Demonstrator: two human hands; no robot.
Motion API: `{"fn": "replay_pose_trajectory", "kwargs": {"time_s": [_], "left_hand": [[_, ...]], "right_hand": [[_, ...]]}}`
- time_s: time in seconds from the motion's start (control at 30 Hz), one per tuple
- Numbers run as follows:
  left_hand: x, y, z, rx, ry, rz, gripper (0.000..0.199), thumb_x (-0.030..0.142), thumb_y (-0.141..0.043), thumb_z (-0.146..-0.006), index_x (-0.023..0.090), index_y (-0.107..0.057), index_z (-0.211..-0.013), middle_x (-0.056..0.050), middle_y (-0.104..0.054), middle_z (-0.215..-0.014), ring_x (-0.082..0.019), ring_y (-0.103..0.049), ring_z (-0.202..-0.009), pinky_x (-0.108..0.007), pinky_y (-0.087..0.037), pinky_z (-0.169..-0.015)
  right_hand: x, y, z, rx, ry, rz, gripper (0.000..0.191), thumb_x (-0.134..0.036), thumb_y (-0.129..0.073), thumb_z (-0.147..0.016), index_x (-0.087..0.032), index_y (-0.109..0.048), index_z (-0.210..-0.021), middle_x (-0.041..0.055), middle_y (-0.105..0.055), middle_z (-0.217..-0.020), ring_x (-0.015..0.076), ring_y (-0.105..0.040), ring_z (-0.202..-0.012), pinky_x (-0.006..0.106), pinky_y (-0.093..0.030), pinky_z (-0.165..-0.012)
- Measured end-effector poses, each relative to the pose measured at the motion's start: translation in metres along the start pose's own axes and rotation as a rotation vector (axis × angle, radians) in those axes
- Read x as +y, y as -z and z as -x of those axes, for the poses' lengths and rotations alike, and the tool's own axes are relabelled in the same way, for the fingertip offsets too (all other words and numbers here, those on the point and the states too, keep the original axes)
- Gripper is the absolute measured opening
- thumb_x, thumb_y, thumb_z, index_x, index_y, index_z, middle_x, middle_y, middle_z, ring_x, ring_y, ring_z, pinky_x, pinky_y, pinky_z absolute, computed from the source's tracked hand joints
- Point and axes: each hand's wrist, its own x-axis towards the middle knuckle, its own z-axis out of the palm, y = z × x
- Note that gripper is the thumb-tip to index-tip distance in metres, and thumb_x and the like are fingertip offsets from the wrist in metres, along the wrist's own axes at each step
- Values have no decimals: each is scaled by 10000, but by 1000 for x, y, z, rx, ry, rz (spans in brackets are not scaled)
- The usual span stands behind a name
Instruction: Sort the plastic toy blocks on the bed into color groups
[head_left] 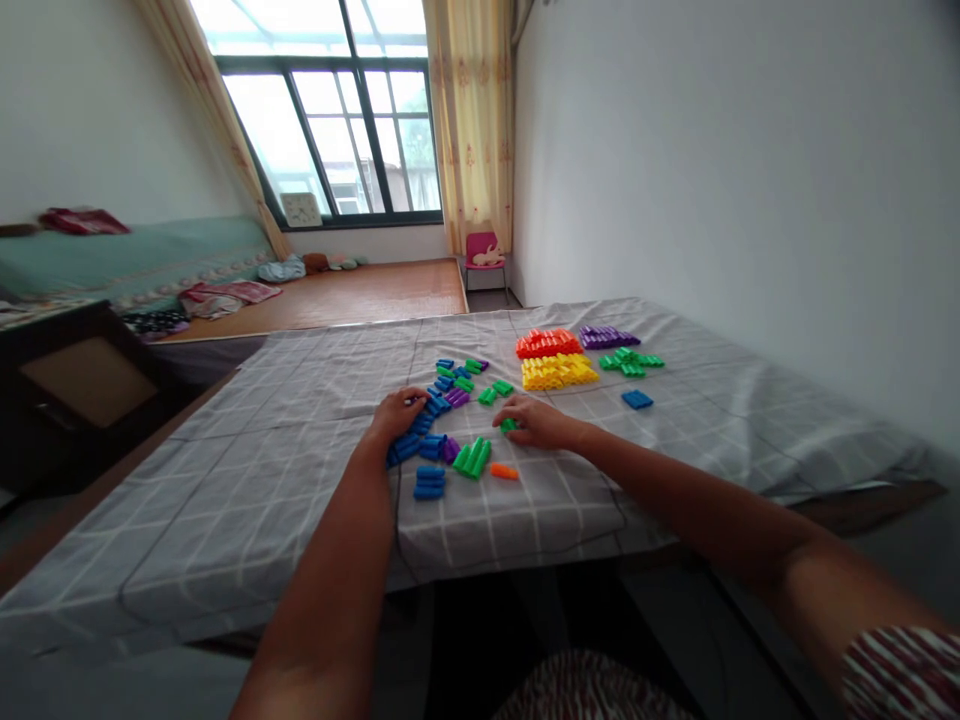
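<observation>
My left hand [400, 414] is at the left edge of a loose spread of coloured plastic tube blocks, its fingers curled beside the blue tube blocks [422, 424]. Whether a small piece sits between those fingertips is hidden. To the right of the spread, my right hand [538, 423] has its fingers closed over a green tube block [508, 425], which shows only in part. Purple tube blocks [457, 398] lie mixed in. Nearer me are a larger green tube block [472, 458], a blue pair [429, 483] and a single orange tube [505, 471].
Sorted by colour at the right are red [549, 343], yellow [559, 371], purple [609, 337], green [630, 362] and blue [637, 400] groups. A grey checked cloth [300, 430] covers the table. A white wall [712, 200] borders its right side.
</observation>
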Motion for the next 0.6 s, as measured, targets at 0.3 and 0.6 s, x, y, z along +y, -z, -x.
{"fn": "replay_pose_trajectory", "kwargs": {"time_s": [0.3, 0.6], "left_hand": [[-4, 3, -2, 6, 5, 59, 292, 399, -572, -733, 222, -745, -888, -49, -735, -971, -242, -650, -956, -352, -489, -897], [-2, 7, -3, -12, 55, 153, 434, 561, -603, -680, 207, -746, -886, -76, -735, -1018, -273, -638, -1030, -363, -483, -920]], "right_hand": [[124, 104, 65, 357, -483, 98, 398, -216, -622, -740, -177, -620, -1135, 84, -656, -1129, 175, -642, -816, 307, -523, -759], [255, 151, 133, 252, -927, 480, 449, -141, -575, -670, -194, -669, -1107, 67, -688, -1145, 213, -649, -978, 271, -483, -848]]}}
